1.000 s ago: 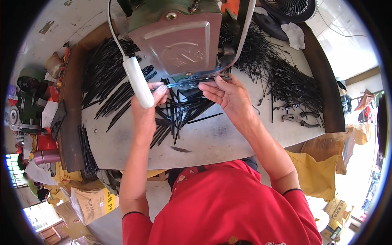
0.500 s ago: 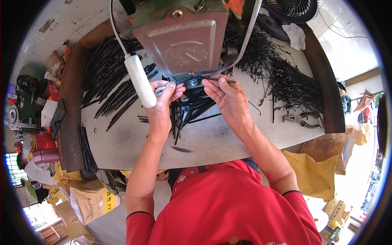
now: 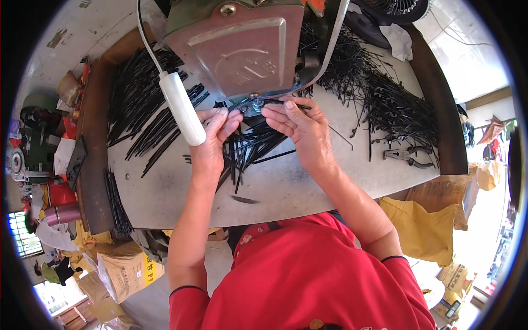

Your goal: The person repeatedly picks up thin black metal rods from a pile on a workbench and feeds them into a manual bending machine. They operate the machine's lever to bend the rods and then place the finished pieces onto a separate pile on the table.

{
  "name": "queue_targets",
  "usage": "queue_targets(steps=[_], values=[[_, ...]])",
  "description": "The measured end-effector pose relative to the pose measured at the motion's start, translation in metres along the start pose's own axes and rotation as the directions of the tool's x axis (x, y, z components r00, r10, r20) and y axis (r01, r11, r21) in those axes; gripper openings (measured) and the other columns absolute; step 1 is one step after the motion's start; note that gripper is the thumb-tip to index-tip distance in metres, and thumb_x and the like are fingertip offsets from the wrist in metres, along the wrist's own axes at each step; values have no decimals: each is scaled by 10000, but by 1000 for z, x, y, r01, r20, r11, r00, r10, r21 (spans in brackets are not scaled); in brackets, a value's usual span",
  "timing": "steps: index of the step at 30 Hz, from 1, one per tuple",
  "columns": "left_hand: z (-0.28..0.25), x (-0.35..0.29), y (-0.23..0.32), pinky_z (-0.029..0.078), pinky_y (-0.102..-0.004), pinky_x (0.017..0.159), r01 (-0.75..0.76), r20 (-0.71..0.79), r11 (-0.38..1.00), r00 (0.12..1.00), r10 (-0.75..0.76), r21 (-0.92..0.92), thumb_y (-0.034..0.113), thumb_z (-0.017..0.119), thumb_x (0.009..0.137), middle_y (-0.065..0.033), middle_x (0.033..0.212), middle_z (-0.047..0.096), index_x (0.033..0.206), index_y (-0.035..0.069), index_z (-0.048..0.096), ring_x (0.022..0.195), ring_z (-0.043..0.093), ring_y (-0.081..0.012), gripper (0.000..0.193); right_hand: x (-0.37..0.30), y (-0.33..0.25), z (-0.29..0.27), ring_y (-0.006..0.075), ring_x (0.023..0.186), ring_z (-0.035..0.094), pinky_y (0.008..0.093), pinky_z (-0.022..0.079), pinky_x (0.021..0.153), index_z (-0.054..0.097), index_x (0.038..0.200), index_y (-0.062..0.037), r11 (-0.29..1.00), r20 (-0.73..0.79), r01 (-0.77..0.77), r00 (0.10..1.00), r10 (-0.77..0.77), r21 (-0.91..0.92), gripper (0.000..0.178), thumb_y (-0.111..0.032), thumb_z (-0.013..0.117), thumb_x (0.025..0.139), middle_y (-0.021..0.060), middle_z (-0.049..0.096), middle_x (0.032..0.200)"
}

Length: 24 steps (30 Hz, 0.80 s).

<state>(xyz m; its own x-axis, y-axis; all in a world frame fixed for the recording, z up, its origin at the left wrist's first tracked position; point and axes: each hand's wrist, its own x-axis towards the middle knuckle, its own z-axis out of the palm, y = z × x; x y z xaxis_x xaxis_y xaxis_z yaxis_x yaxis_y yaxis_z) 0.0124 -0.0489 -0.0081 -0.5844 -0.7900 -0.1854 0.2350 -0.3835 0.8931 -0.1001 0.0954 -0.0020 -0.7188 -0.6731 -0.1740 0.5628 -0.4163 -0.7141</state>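
At the head of a bench machine [image 3: 236, 52] with a brownish-pink cover plate, both my hands work close together. My right hand [image 3: 305, 129] pinches a thin black rod [image 3: 281, 102] between thumb and fingers, beside the small metal tool [image 3: 257, 104] under the machine. On the tool's other side my left hand [image 3: 212, 140] is closed in a pinch; what sits between its fingertips is mostly hidden. A white tube-shaped lamp [image 3: 182, 110] hangs over part of that hand. Below the tool, loose black rods [image 3: 258, 146] lie in a crossed heap.
Long black rods [image 3: 137, 104] are piled at the left of the pale bench [image 3: 308, 184]. Thin black bent pieces [image 3: 396, 115] heap up at the right, near pliers [image 3: 408, 157]. Raised brown boards [image 3: 440, 104] edge the bench. A fan [image 3: 366, 27] and white cloth [image 3: 397, 41] stand behind.
The whole view has shifted slightly. Against the machine, my right hand is a little nearer the tool with its rod. My left hand stays pinched close by.
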Motion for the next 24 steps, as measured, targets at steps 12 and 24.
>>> queue_targets(steps=[12, 24], values=[[8, -7, -2, 590, -268, 687, 11, 5, 1000, 1000, -12, 13, 3, 609, 866, -195, 892, 625, 964, -21, 453, 788, 684, -265, 186, 2, -2, -9, 304, 993, 646, 361, 543, 866, 493, 1062, 31, 999, 3, 17, 1000, -17, 30, 186, -117, 517, 952, 234, 618, 1061], [2, 10, 11, 575, -271, 648, 25, 45, 970, 998, -37, 244, 10, 626, 842, -194, 872, 657, 1006, 5, 496, 756, 685, -250, 210, 32, -20, -23, 288, 798, 693, 325, 595, 677, 487, 981, -32, 989, 53, -120, 992, 116, 84, 185, -195, 557, 929, 170, 650, 928]])
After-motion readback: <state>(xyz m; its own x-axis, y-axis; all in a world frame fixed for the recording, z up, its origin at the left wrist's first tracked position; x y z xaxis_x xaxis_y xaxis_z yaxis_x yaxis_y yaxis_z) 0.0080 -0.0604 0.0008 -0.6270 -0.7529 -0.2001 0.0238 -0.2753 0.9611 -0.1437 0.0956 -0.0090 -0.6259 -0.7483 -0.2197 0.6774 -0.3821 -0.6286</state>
